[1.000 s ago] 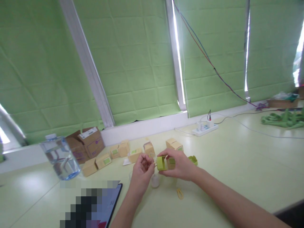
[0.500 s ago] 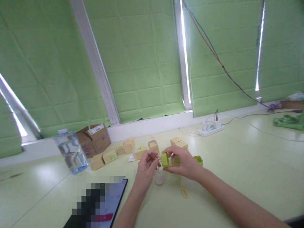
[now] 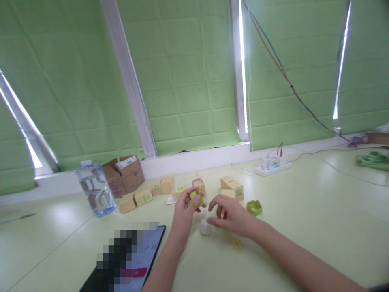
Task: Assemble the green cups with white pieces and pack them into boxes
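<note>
My left hand (image 3: 184,211) is closed around a small yellow-green plastic piece (image 3: 197,198), partly covered by the fingers. To its right, my right hand (image 3: 229,213) is empty, its fingers curved and apart. Its fingertips hover beside a small white cylindrical container (image 3: 206,228) on the table; whether they touch it I cannot tell. Another whitish object (image 3: 199,213) sits just behind, half hidden. A yellow loop (image 3: 238,245) lies below the right hand. Beyond the right wrist is a second green piece (image 3: 254,207), shaped like a shallow cup.
Several small tan boxes (image 3: 143,196) with green labels stand behind my hands. A large water bottle (image 3: 96,190) and an opened brown carton (image 3: 130,174) are at the left back. A tablet (image 3: 142,259) lies front left. A power strip (image 3: 273,167) sits near the wall.
The green piece, earlier between both hands, is now in my left hand alone. My right hand has let go and opened. The view has shifted slightly.
</note>
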Motion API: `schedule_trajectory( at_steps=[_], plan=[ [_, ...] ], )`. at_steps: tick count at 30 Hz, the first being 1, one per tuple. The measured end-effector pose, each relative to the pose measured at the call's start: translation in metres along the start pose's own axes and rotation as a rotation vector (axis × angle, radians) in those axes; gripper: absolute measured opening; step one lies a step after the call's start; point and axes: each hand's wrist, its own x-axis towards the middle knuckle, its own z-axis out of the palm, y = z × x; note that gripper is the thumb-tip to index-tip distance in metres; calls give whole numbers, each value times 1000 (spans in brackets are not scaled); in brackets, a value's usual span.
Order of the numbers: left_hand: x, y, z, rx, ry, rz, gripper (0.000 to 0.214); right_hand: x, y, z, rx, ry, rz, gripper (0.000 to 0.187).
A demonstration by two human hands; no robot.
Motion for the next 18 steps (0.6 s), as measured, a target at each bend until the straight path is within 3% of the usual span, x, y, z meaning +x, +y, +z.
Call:
schedule_trajectory(
  at_steps=[5,9,12,18],
  plan=[
    [0,-1,0,-137,-17,-23,36,-7,-3,10,-155,-211,22,36],
    [-1,-1,1,-149,-37,-30,34,-7,-4,11,-168,-219,24,32],
    [1,-3,0,-147,-45,-24,35,-3,-6,4,-125,-134,-13,28],
    [3,-4,-2,-120,-23,-38,41,4,-5,-14,9,163,-51,22]
  ],
)
